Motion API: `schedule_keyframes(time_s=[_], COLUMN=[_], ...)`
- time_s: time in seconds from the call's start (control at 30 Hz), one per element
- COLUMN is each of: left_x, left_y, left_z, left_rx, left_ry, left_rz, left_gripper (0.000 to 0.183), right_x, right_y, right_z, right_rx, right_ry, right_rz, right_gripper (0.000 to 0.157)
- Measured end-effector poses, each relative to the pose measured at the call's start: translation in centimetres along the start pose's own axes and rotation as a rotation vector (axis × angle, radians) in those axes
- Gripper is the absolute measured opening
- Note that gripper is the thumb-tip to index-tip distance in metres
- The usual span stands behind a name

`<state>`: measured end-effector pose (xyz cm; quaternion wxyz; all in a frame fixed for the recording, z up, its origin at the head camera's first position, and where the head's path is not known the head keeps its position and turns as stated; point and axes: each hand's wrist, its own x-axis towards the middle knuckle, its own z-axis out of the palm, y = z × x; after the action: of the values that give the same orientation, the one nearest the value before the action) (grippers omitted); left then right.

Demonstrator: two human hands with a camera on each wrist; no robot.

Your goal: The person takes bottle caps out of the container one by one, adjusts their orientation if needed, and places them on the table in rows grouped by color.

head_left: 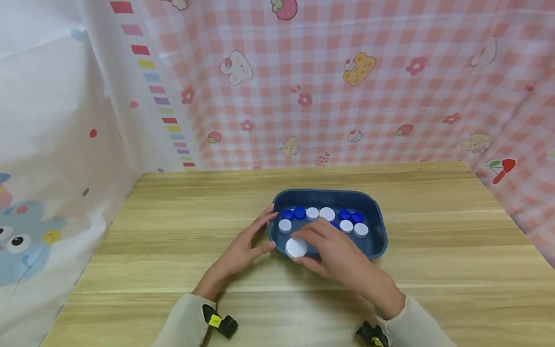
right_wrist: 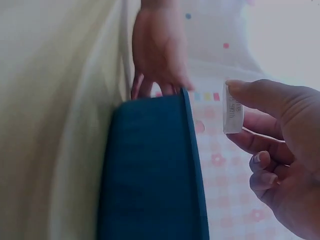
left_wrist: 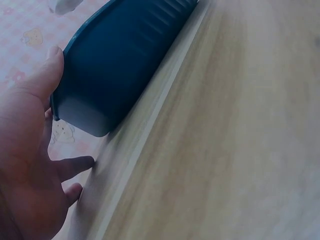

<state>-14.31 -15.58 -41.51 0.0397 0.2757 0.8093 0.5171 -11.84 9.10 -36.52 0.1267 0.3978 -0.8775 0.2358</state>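
A dark blue oblong tray (head_left: 373, 212) sits on the wooden table. My left hand (head_left: 243, 250) is at its left end with fingers spread; the thumb touches the rim in the left wrist view. Over the tray's front left corner, my right hand (head_left: 336, 250) pinches a large white round cap (head_left: 297, 247) between thumb and fingers. The right wrist view shows this cap (right_wrist: 234, 112) on edge, above the rim level, with small unreadable marks on it. Inside the tray lie several blue caps (head_left: 299, 212) and several white caps (head_left: 284, 226). My right hand partly hides one blue cap (head_left: 334, 225).
The light wooden tabletop (head_left: 442, 231) extends around the tray. Behind it hangs a pink checked cloth (head_left: 269, 106) with cartoon figures, and a white patterned cloth (head_left: 56, 135) hangs at the left. Each wrist wears a black strapped device (head_left: 221, 322).
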Motion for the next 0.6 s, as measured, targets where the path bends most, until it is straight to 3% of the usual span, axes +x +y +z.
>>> schedule_keyframes(time_s=[0.33, 0.6], left_x=[-0.1, 0.0], left_y=[-0.1, -0.3], left_z=[0.2, 0.2], left_rx=[-0.001, -0.008], left_ry=[0.006, -0.004], left_rz=[-0.005, -0.023], left_gripper=[0.061, 0.062], right_x=[-1.6, -2.6], right_y=[-1.6, -2.1], right_z=[1.5, 2.7], right_rx=[-0.013, 0.003], right_ry=[-0.031, -0.118], right_rz=[-0.101, -0.056], right_gripper=[0.040, 0.038])
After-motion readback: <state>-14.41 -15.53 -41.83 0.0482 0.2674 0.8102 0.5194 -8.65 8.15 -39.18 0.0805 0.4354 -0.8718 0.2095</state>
